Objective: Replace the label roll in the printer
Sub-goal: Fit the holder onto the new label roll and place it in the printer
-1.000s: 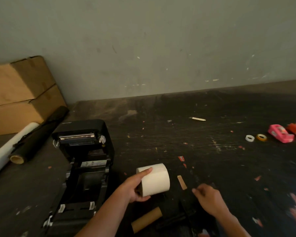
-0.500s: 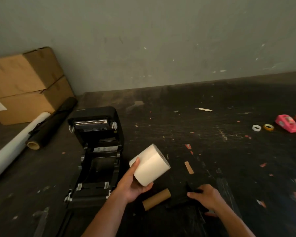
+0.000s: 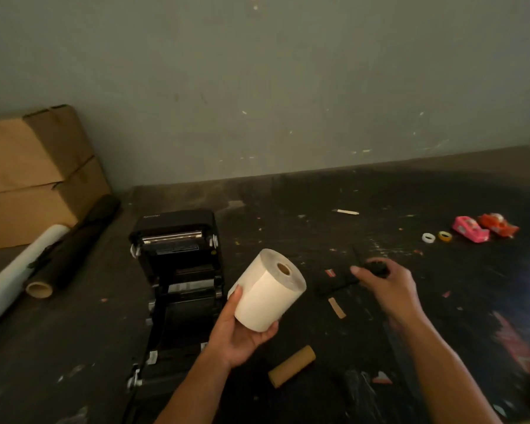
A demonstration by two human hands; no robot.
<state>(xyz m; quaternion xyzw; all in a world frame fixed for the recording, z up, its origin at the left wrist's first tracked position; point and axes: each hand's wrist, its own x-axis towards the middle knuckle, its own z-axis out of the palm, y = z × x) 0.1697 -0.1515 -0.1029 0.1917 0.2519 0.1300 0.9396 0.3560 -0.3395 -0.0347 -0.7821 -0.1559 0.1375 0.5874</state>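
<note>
A black label printer [image 3: 178,270] stands open on the dark table, its lid tipped back and its roll bay showing. Just right of it my left hand [image 3: 239,335] holds a full white label roll [image 3: 266,290] from below, tilted so its core hole faces up and right. My right hand [image 3: 386,286] is raised above the table and grips a black spindle [image 3: 349,281] that points left toward the roll. An empty brown cardboard core [image 3: 292,366] lies on the table below the roll.
Two stacked cardboard boxes [image 3: 34,175] sit at the back left, with a white roll [image 3: 19,270] and a black roll [image 3: 71,246] lying beside them. Pink [image 3: 470,229] and red [image 3: 497,224] tape dispensers and two small tape rings [image 3: 436,237] lie at the right. A wall closes the back.
My left hand lifted the label roll and tilted its core hole upward. My right hand picked the black spindle up off the table and raised it to the right of the roll.
</note>
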